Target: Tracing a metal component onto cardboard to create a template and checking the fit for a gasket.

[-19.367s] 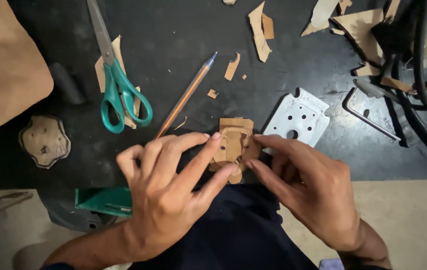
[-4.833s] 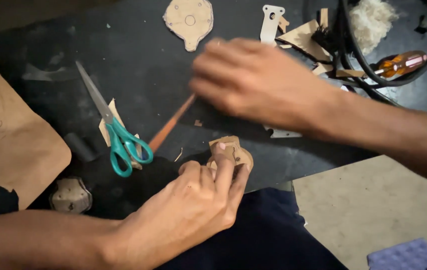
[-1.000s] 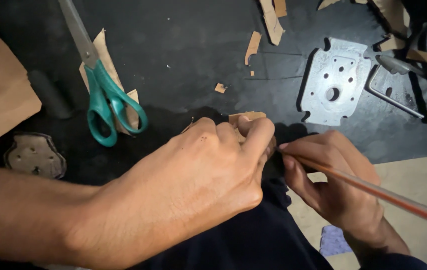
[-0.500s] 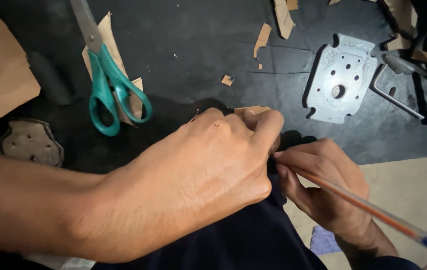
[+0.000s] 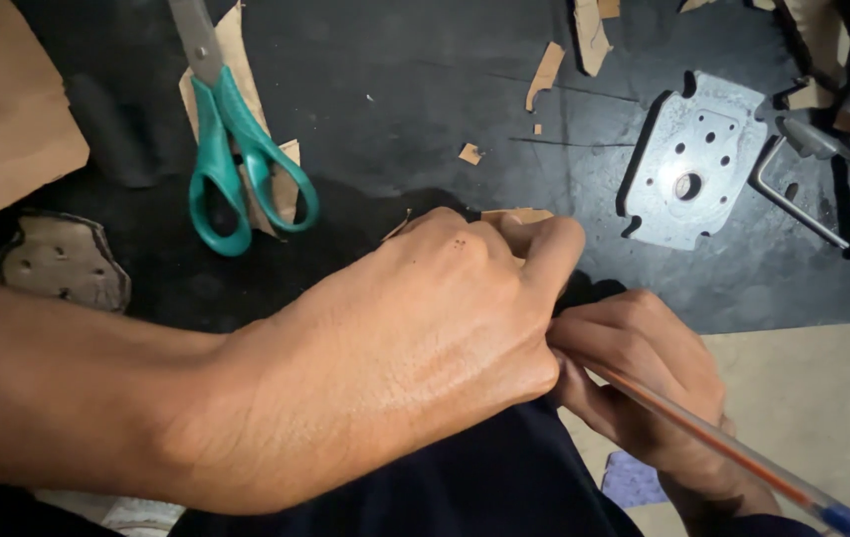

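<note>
A small brown cardboard piece [image 5: 516, 216] sits at the near edge of the black table [image 5: 425, 109], pinched tight by the left hand [image 5: 395, 348]. The right hand [image 5: 634, 373] grips a pen [image 5: 723, 452] against it. Marking looks underway. The teal scissors [image 5: 236, 149] lie unused, so cutting seems left.

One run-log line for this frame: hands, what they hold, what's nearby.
left hand: pressing cardboard piece on black table | right hand: holding pen | nearby: teal scissors, metal plate
</note>
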